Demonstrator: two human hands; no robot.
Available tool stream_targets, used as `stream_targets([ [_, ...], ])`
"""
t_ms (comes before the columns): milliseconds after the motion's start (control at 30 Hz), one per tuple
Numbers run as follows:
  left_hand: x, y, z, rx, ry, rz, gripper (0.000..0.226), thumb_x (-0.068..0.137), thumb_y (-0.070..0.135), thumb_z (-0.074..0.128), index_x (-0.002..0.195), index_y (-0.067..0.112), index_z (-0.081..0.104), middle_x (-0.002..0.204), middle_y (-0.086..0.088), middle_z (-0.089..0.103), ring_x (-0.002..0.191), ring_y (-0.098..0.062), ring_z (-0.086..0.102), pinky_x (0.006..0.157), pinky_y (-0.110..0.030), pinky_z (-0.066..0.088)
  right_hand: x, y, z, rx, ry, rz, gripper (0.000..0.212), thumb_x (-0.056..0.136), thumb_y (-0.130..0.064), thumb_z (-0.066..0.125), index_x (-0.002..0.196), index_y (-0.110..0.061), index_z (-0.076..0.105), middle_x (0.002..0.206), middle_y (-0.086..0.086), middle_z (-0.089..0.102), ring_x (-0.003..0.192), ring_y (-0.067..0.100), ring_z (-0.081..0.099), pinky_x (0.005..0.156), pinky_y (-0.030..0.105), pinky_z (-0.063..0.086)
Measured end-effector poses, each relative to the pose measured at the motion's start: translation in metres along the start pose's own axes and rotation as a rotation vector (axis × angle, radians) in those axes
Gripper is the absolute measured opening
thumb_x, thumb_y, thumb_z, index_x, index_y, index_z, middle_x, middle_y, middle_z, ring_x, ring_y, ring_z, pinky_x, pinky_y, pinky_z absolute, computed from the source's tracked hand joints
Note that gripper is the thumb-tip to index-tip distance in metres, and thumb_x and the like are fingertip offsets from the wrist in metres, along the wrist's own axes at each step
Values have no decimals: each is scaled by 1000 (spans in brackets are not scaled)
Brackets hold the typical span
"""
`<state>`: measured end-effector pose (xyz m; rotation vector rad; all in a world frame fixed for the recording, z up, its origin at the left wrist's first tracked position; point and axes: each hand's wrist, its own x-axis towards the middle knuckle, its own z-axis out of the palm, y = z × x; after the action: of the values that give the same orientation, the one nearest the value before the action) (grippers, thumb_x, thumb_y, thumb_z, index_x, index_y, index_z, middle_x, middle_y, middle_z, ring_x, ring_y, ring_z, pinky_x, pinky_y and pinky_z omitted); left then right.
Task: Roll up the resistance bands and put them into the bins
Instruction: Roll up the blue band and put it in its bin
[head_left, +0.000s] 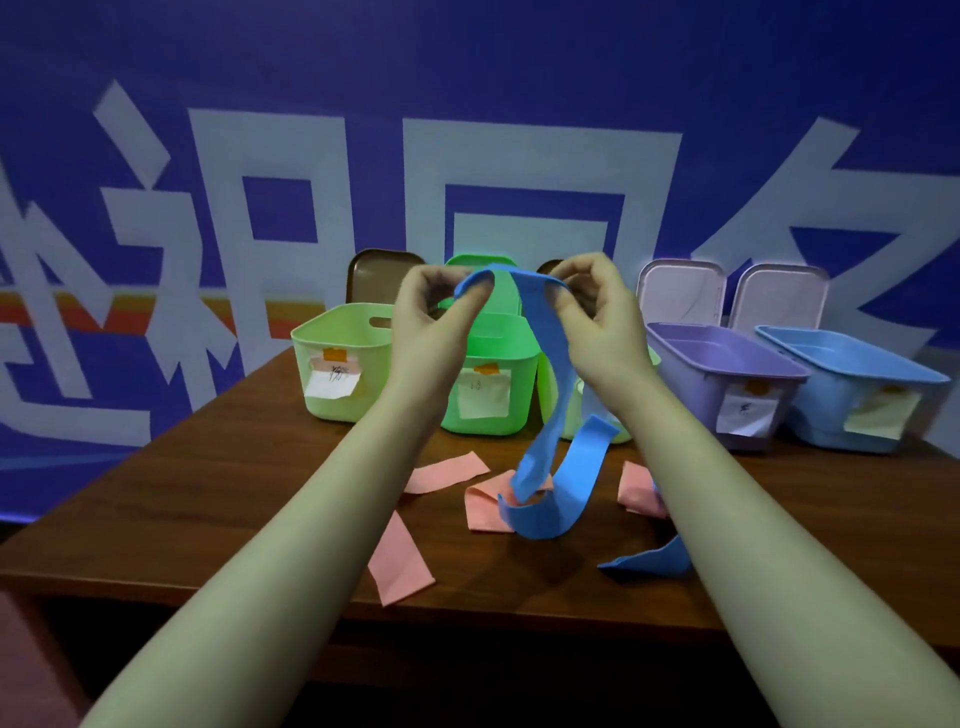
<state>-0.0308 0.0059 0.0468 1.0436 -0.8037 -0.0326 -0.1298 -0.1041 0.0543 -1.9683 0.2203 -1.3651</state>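
Blue band (543, 353), pink bands (400, 561), green, purple, blue bins (509, 353), seemingly brown table (208, 493).

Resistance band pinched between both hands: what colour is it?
Blue. The head view shows the resistance band clearly, hanging from the left hand and right hand.

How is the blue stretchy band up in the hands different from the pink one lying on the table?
The blue stretchy flat band is lifted, pinched by the left hand and right hand, and dangles in curves. The pink flat band lies slack on the brown wooden table, and no hand holds it. Their colours differ too. Both are flat strips, not yet rolled.
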Motion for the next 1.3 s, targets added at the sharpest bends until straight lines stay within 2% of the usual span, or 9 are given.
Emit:
stream_targets([
  [133, 2, 26, 0, -172, 57, 6, 15, 88, 17, 65, 86, 22, 51, 102, 3, 63, 97, -12, 59, 76, -14, 48, -7, -34, 4, 111, -141, 38, 21, 94, -6, 56, 88, -27, 53, 87, -11, 63, 80, -6, 60, 74, 13, 48],
  [267, -2, 43, -10, -306, -32, -45, 16, 92, 17, 59, 101, 14, 46, 107, -14, 67, 103, -29, 64, 91, -37, 52, -24, -55, 3, 302, -394, 100, 11, 92, -3, 56, 97, -13, 57, 91, -2, 68, 90, 10, 63, 84, 28, 51],
  [567, -29, 21, -28, -199, -68, -341, 12, 85, 3, 60, 83, 13, 65, 74, -4, 66, 66, -18, 61, 62, -27, 47, -57, -16, -13, 304, -796, 464, 46, 76, -35, 73, 109, -3, 63, 100, 19, 63, 87, 32, 58, 73, 32, 52],
  [700, -49, 1, -33, -238, 31, -444, 19, 85, -2, 57, 74, 13, 62, 62, -2, 64, 57, -18, 59, 56, -24, 47, -67, 23, -12, 209, -724, 623, 28, 92, -24, 58, 103, 1, 63, 97, 16, 70, 77, 21, 66, 68, 29, 49],
  [800, -58, -6, -34, -333, 95, -483, 12, 88, -1, 53, 95, 5, 59, 77, -10, 68, 57, -16, 65, 52, -23, 50, -76, 53, 0, -241, -709, 485, 13, 91, -13, 61, 103, -9, 65, 102, 8, 69, 91, 19, 64, 82, 35, 53],
  [933, -64, -10, -38, -553, 67, -533, 33, 91, 5, 45, 123, -1, 49, 106, -14, 70, 64, -17, 65, 55, -27, 51, -92, 72, 11, -859, -897, 206, 33, 84, -45, 58, 109, -24, 66, 107, -1, 65, 111, 23, 47, 85, 34, 29],
  [1033, -64, -9, -39, -659, -2, -542, 43, 93, 8, 43, 133, -6, 44, 112, -12, 69, 76, -15, 68, 61, -26, 54, -91, 67, 10, -942, -992, 97, 43, 81, -60, 50, 104, -28, 68, 102, -2, 60, 104, 22, 39, 86, 37, 28],
  [1167, -60, -8, -39, -698, 29, -485, 39, 94, 4, 40, 132, -4, 45, 109, -14, 70, 97, -17, 70, 83, -31, 56, -91, 70, 4, -903, -1089, 20, 23, 85, -34, 63, 103, -22, 67, 98, 4, 59, 99, 23, 43, 86, 39, 38],
  [1300, -57, -7, -35, -700, 19, -445, 35, 96, 2, 36, 129, -3, 44, 116, -20, 65, 99, -24, 70, 77, -32, 58, -76, 65, -11, -899, -798, 48, 10, 86, -21, 61, 88, -12, 65, 79, -1, 53, 91, 24, 47, 80, 33, 34],
])
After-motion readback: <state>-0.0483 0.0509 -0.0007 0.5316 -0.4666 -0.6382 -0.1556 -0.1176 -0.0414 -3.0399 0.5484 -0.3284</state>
